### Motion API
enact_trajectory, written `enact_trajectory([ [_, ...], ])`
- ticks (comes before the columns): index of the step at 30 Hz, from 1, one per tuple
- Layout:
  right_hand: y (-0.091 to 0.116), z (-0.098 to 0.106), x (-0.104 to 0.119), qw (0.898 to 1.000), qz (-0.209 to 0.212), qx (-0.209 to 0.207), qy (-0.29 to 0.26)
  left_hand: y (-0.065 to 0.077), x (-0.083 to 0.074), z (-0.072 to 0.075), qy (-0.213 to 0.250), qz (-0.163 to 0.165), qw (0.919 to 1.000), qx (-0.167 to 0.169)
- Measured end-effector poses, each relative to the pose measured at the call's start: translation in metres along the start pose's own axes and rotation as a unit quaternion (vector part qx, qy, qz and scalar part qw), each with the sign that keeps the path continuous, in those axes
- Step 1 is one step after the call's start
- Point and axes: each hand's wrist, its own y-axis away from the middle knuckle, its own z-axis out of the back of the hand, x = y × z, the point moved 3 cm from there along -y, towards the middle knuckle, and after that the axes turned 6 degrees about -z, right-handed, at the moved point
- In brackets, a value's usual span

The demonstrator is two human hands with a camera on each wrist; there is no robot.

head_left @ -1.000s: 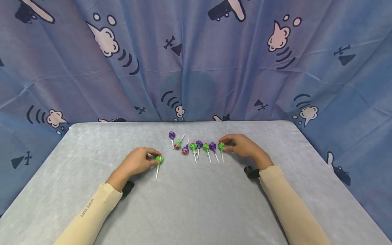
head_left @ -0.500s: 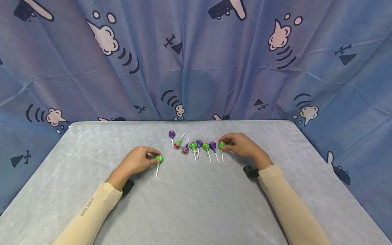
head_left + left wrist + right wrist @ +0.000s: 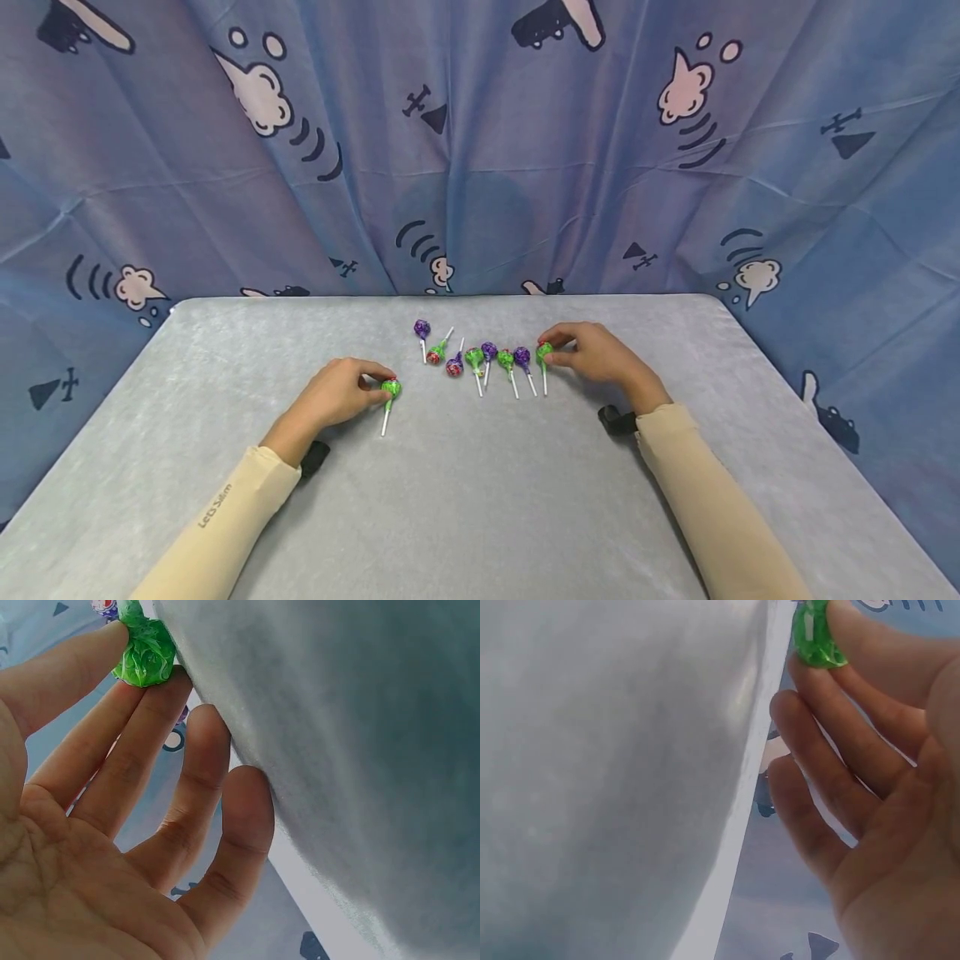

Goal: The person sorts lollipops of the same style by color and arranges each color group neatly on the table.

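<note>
Between thumb and fingers, my left hand (image 3: 339, 393) pinches a green-wrapped lollipop (image 3: 391, 388) by its head, with the white stick pointing toward me. In the left wrist view, the green wrapper (image 3: 148, 656) shows at the thumb and fingertips. At the right end of a row of lollipops, my right hand (image 3: 600, 352) pinches another green lollipop (image 3: 544, 353). Its green head (image 3: 814, 637) is partly covered by the thumb in the right wrist view. Just left of it lie a purple lollipop (image 3: 522, 357) and a green one (image 3: 506, 359).
More lollipops lie along the middle: a purple one (image 3: 489, 351), a green one (image 3: 474, 358), a purple-and-red one (image 3: 454, 366), a green-and-red one (image 3: 436, 354) and a purple one (image 3: 422, 329) farthest back. A blue printed curtain (image 3: 480, 150) hangs behind the grey-covered table (image 3: 465, 500).
My right hand has shifted slightly right and back with its green lollipop, widening the gap to the purple one beside it. The left hand stays in place, still pinching its lollipop.
</note>
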Motion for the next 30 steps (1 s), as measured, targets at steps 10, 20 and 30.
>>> enact_trajectory([
  [10, 0.0018, 0.0045, 0.0016, 0.999, -0.002, -0.02, -0.033, -0.0007, -0.0012, -0.0009, -0.006, -0.01, 0.9999, 0.001],
  [20, 0.0017, 0.0048, 0.004, 0.999, -0.007, -0.026, -0.04, -0.0013, -0.0017, 0.0009, -0.011, -0.01, 0.9999, 0.006],
  [30, 0.0019, 0.0034, 0.0059, 0.999, -0.007, -0.022, -0.038, -0.0004, -0.001, 0.0003, -0.003, -0.013, 0.9999, 0.008],
])
